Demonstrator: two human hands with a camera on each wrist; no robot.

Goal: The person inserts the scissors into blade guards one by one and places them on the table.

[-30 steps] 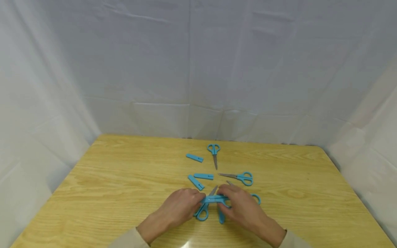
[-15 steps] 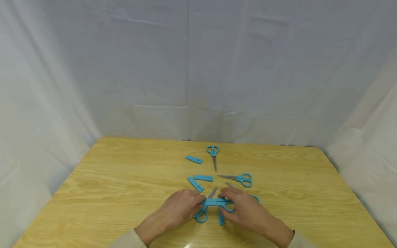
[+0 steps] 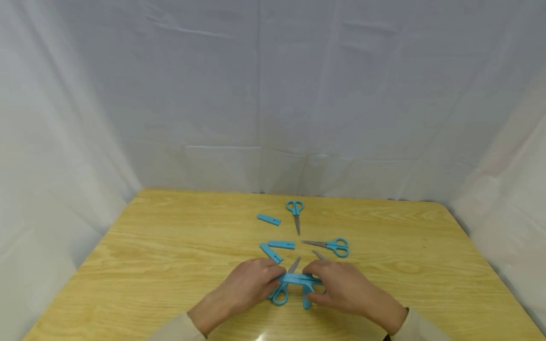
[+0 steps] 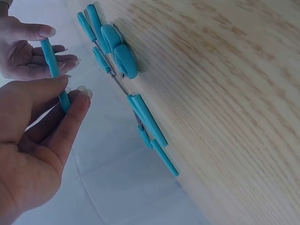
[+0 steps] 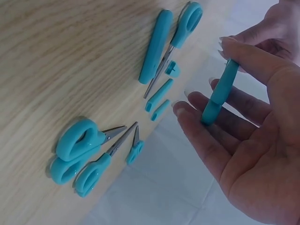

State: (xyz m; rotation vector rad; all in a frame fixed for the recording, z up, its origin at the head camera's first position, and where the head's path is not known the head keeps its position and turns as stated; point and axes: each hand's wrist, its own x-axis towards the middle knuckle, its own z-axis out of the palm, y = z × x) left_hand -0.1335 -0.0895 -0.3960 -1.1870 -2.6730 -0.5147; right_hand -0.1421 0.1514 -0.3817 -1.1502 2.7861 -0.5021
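- The held light-blue plastic-handled scissors (image 3: 295,278) lie between both hands, long axis running left to right, handle loops toward the right; neither hand is nearer, each having one end.
- The left hand (image 3: 251,284) pinches the blade end in a narrow grip; no metal shows there, so that end seems covered by a cap.
- The right hand (image 3: 343,284) holds the handle end, its grip closed only loosely about the loops.
- Below, apart from the held pair, a light-blue slotted plastic cap (image 3: 306,302) points roughly near to far, beside bare-bladed scissors with blue loops (image 3: 279,297) angled away to the right. Both crowd the wooden counter (image 3: 170,246) directly under the grip.
- Just beyond the right hand, a grey metal blade (image 3: 320,255) pokes out; the right wrist view shows its blue handle.
- Farther, a slanted blue cap (image 3: 271,253) and a crosswise blue cap (image 3: 281,244) sit near each other, left of sideways blue-handled scissors (image 3: 327,245).
- Farthest, a small-looking blue cap (image 3: 268,219) lies left of upright-pointing blue scissors (image 3: 295,210), blade toward the person; a pale hanging sheet (image 3: 222,94) stands behind.
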